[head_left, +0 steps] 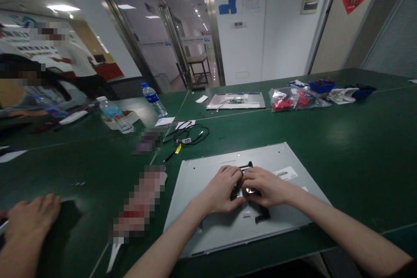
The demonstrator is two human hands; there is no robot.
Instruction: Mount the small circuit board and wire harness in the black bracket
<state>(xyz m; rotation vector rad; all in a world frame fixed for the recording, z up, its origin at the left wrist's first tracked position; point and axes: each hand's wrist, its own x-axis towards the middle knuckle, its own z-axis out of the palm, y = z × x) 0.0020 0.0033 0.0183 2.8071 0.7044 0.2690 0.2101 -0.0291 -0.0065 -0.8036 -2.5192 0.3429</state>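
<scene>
A flat light-grey panel (215,232), which looks like the back of a display screen, lies on the table in front of me. My left hand (224,189) and my right hand (267,186) meet over its middle, fingers bent and nearly touching. Between them they pinch at a small dark and shiny part that they mostly hide. A black bracket-like piece (263,216) shows below my right hand, and another black end (246,165) sticks out above my fingers. White labels (286,173) are stuck on the panel beside my right hand.
A coiled black cable (195,139) lies beyond the panel's left corner. Farther back are a second panel (236,100), a plastic bag with red things (295,99), blue trays (322,86) and water bottles (154,100). Another person's hand (34,215) rests at left.
</scene>
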